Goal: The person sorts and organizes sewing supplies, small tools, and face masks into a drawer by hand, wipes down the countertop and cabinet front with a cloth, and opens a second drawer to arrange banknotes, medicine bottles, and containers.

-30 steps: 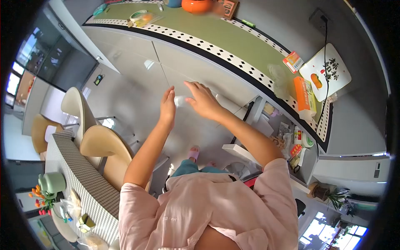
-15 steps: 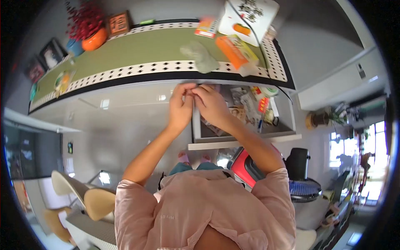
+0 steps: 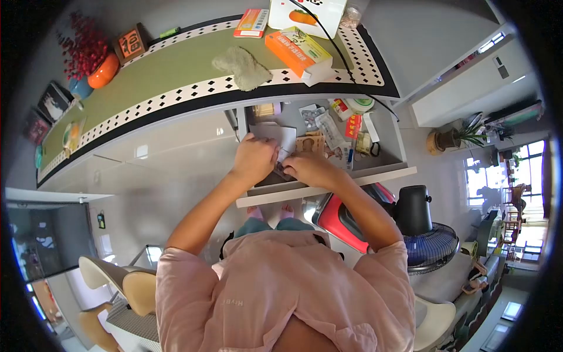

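Note:
Both hands are over the left part of an open drawer (image 3: 328,183). My left hand (image 3: 255,158) has its fingers curled at the edge of a white paper-like item (image 3: 280,136). My right hand (image 3: 309,169) is closed close beside it, its fingertips near the same item; whether it grips anything is too small to tell. Right of the hands in the drawer lie banknotes (image 3: 309,145), clear plastic packets (image 3: 329,130), a red packet (image 3: 353,126), a blue pen-like item (image 3: 350,156) and a round green-lidded container (image 3: 360,104).
On the green-topped cabinet (image 3: 176,73) are a grey-green fuzzy cloth (image 3: 243,67), an orange box (image 3: 298,54) and an orange vase (image 3: 104,71). A black cable (image 3: 334,47) hangs over its edge. A red case (image 3: 340,226) and a fan (image 3: 431,246) stand below right.
The view has turned toward the open drawer. Both hands have gone from raised in the air to low over the drawer's left part, at the white item.

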A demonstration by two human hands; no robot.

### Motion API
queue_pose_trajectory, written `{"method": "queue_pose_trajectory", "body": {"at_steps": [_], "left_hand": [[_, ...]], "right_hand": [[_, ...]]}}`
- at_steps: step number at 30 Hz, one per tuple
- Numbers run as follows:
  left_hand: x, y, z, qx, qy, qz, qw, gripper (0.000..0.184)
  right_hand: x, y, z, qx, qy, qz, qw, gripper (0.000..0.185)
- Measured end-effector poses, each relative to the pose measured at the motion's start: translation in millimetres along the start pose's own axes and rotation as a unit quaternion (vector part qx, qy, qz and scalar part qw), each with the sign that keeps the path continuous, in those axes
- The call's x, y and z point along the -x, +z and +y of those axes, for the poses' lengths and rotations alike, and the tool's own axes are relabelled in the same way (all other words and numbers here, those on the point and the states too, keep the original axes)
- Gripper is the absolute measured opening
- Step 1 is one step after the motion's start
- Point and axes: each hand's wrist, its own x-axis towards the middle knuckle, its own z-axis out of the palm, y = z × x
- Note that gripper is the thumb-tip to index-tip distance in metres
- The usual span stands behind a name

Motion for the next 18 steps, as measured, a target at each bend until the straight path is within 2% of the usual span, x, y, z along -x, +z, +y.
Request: {"method": "queue_pose_trajectory", "body": {"at_steps": [3,9,12,13,15,18], "left_hand": [[4.8,2.6,1.7,0.002,0.011,0.008,1.000,0.009],[4.6,1.6,1.3,0.017,0.006,0.010,1.000,0.012],[2.2,-2.9,2.2,0.006,0.008,-0.009,1.000,0.014],[-1.5,-2.9,2.0,-0.009,0.003,-0.035,0.999,0.016],[-14.2,-2.9,1.0,-0.039,-0.010,-0.085,0.996,0.022],[-44.0,17.5,-12.1,-0.155,-0.004,-0.049,0.987,0.043]], "right_hand": [[0.2,-1.7,-2.8,-0.005,-0.012,-0.057,0.998,0.018],[-1.4,-15.6,-10.8,-0.001,-0.007,-0.071,0.997,0.016],[-13.7,-26.4,3.7,0.058,-0.023,0.025,0.998,0.014],[-22.2,-30.1,14.4,0.084,0.006,0.043,0.996,0.015],[-44.9,-31.7,41.5,0.135,0.062,0.080,0.986,0.024],[-75.6,-14.5,74.2,0.183,0.071,0.120,0.973,0.044]]}}
